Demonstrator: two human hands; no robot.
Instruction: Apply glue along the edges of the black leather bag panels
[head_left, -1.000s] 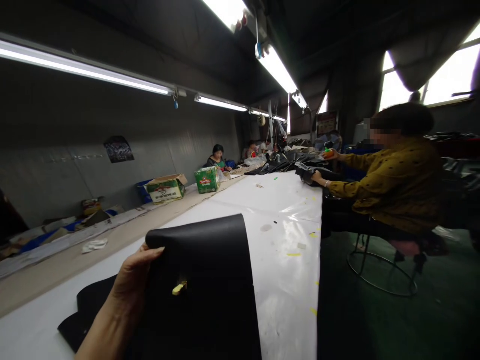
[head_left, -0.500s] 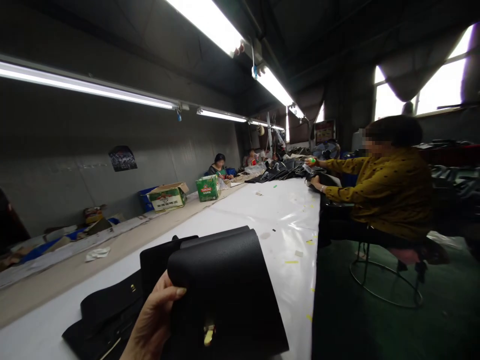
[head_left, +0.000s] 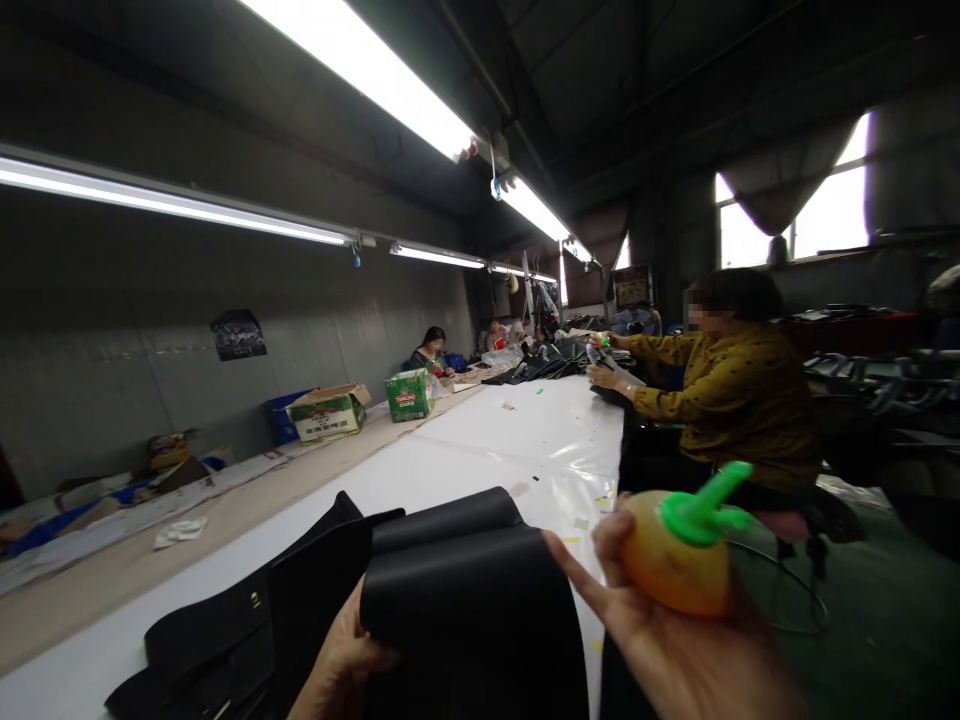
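Left hand [head_left: 345, 645]: thumb is pressing on the near face of a folded, smooth black leather-like sheet [head_left: 476, 610], at its left side; the other fingers are mostly hidden behind it. The grip is closing on the sheet's edge.

Right hand [head_left: 675, 635]: one finger is extending leftward to the sheet's upper right edge; whether it is touching cannot be told. At least one other finger is curling round a rounded orange squeeze bottle [head_left: 671, 560] with a bright green nozzle cap [head_left: 696, 515], clamping it in the hand. The nozzle is tilting up and to the right. Part of this hand is blurring.

The folded sheet is standing raised between the two hands, above the near end of a long table with a glossy white covering [head_left: 480, 450]. Left of it, more flat black pieces [head_left: 202, 645] are lying overlapped on the covering, one bearing a small gold-coloured metal fitting [head_left: 256, 600].

Farther out: a crumpled white scrap [head_left: 180, 532] is lying on the beige strip along the left. An open green-and-white carton [head_left: 328, 413] and a green printed box [head_left: 409, 395] are standing near each other there. A heap of black pieces [head_left: 555, 360] is lying at the far end. At the right side, a person in a dotted mustard top [head_left: 727, 400] is sitting and handling dark material.
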